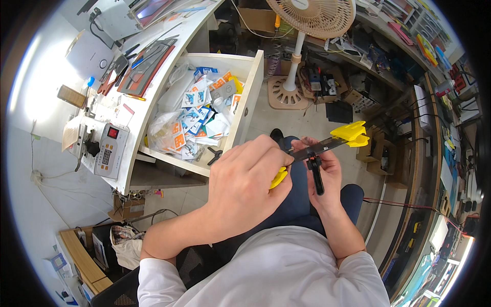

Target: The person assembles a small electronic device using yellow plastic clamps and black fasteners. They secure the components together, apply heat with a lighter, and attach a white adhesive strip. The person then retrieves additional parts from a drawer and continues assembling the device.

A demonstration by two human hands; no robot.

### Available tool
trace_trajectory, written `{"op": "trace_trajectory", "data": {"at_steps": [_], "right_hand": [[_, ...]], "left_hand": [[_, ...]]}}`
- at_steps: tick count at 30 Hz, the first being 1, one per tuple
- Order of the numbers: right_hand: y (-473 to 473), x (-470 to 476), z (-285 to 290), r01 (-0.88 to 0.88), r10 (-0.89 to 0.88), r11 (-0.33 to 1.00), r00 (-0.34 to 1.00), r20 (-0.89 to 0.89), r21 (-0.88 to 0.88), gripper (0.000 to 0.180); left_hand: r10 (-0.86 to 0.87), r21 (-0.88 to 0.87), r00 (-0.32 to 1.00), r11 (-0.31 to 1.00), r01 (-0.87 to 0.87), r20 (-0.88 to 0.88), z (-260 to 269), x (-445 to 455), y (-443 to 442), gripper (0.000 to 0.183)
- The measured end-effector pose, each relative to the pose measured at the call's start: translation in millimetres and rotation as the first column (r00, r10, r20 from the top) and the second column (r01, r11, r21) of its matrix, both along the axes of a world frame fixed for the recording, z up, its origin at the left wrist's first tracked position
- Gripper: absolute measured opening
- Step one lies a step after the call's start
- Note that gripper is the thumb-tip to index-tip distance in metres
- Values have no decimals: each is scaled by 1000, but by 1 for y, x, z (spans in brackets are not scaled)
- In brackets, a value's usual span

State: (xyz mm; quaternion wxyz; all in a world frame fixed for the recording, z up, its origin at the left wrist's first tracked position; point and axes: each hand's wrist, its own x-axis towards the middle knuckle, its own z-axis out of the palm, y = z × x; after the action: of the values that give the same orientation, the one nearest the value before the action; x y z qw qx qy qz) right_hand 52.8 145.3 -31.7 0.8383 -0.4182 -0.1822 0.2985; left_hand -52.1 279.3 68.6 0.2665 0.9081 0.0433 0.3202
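Observation:
In front of my lap I hold a tool with a flat black bar (316, 149). At its far right end sits a ridged yellow plastic piece (351, 134). A short black arm (317, 178) hangs from the bar's middle. My left hand (249, 180) grips the near end, where a second yellow part (279, 178) shows below the fingers; most of that end is hidden. My right hand (329, 172) holds the bar from behind and below, with the thumb and fingers partly hidden by it.
An open white drawer (245, 111) full of printed packets (195, 115) juts out at left. On the desk (138, 126) stands a machine with a red switch (105, 151). A pedestal fan (293, 73) stands ahead. Crowded shelves (441, 153) line the right side.

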Motion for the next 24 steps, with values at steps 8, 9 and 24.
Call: {"op": "trace_trajectory", "data": {"at_steps": [8,9,24], "right_hand": [[-5,5,-15,12,-8,999,991,-132,35,14],[-5,5,-14,29,-25,999,990,-141,23,13],[-70,14,-12,235,-235,972,959,-157,-25,30]], "left_hand": [[-8,-45,999,999,6,-50,-3,5,-2,15],[-14,-48,998,999,12,-58,-3,6,-2,15],[-240,11,964,970,243,-115,19,60,-56,16]]}}
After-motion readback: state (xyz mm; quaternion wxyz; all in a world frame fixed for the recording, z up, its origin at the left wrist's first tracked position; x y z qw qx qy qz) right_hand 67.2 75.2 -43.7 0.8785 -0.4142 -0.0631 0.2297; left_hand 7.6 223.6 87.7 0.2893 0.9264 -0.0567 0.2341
